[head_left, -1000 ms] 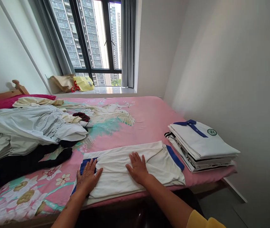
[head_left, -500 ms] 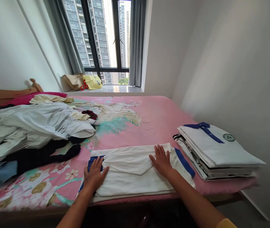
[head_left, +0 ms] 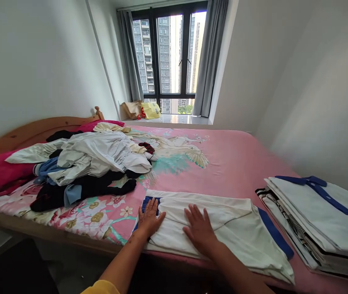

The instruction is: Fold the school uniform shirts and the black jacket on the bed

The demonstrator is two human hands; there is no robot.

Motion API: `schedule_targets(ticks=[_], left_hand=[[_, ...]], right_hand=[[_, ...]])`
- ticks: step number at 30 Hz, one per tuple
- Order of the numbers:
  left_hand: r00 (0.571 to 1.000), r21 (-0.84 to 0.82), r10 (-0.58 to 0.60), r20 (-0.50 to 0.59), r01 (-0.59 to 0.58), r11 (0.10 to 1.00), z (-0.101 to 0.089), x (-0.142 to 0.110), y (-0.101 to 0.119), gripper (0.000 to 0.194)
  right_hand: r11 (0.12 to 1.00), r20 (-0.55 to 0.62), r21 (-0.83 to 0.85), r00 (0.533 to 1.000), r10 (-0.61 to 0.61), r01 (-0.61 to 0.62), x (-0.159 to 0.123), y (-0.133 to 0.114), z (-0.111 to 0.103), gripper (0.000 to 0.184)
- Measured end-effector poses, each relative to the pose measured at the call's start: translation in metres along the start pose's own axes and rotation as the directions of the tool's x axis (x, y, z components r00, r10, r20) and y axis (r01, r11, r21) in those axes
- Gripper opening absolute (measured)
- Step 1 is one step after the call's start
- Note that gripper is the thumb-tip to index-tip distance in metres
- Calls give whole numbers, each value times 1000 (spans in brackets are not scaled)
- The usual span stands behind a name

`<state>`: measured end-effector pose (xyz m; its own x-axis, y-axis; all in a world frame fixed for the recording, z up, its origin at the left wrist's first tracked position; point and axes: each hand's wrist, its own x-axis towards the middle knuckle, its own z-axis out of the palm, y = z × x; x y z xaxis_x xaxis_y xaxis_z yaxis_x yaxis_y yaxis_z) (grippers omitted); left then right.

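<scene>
1. My left hand [head_left: 149, 218] lies spread, palm down, on the white shirt [head_left: 223, 224], fingertips reaching its blue trim [head_left: 147, 205]. It pinches nothing.
2. My right hand [head_left: 200, 230] lies spread flat on the same soft fabric, also pinching nothing.
3. The folded shirt sits at the near edge of the pink bedspread [head_left: 238, 163]; my palms hide part of it.
4. To the right, a stack of folded shirts [head_left: 315, 220] runs out of frame, its badge cut off.
5. To the left, a crumpled heap of clothes [head_left: 94, 159] is too tangled to separate.
</scene>
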<state>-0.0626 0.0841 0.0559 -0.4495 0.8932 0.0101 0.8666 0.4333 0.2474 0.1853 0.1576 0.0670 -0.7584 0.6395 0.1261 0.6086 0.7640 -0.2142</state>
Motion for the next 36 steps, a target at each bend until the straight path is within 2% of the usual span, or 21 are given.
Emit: schedule_targets(ticks=[3,6,9,11,14,18,20,22,25,28,32,36], left_hand=[[1000,-40,10,-30,-11,999,-16,7,-27,49],[997,-22,-23,-68,22,1000,-32,5,-67,43],[997,4,-34,-62,34,999,-36,-6,-98,41],[999,23,16,-39,-15,1000,-34,-12,-108,40],[991,29,132,7,-133,991,-32,-12,-113,41],[973,0,217,73,-218,976,-38,-5,-118,57],[972,-13,222,79,-221,975,-40,-5,-119,56],[972,-18,223,74,-222,975,-41,-8,-120,48],[967,-9,244,75,-244,970,-42,-12,-119,42],[962,4,262,80,-264,965,-43,-14,-118,45],[975,25,219,48,-220,975,-41,-14,-109,61],[990,22,139,-3,-139,990,-36,-13,-100,52]], right_hand=[[995,46,67,996,-73,70,-2,-14,14,60],[994,23,75,996,-84,82,-5,-10,22,59],[996,16,56,997,-73,72,-7,-8,25,59],[999,25,42,999,-29,28,-5,-14,23,58],[997,18,56,999,-45,44,4,-41,14,56],[968,-45,144,979,-199,204,35,-94,3,51],[965,-60,182,982,-179,187,54,-116,9,50],[972,-39,207,993,-108,114,70,-127,23,51],[977,-23,209,999,-34,38,80,-130,50,50],[977,-67,205,997,-38,51,79,-126,64,50],[971,-121,228,992,-38,65,76,-124,65,50],[956,-175,290,984,-2,53,77,-125,65,49]])
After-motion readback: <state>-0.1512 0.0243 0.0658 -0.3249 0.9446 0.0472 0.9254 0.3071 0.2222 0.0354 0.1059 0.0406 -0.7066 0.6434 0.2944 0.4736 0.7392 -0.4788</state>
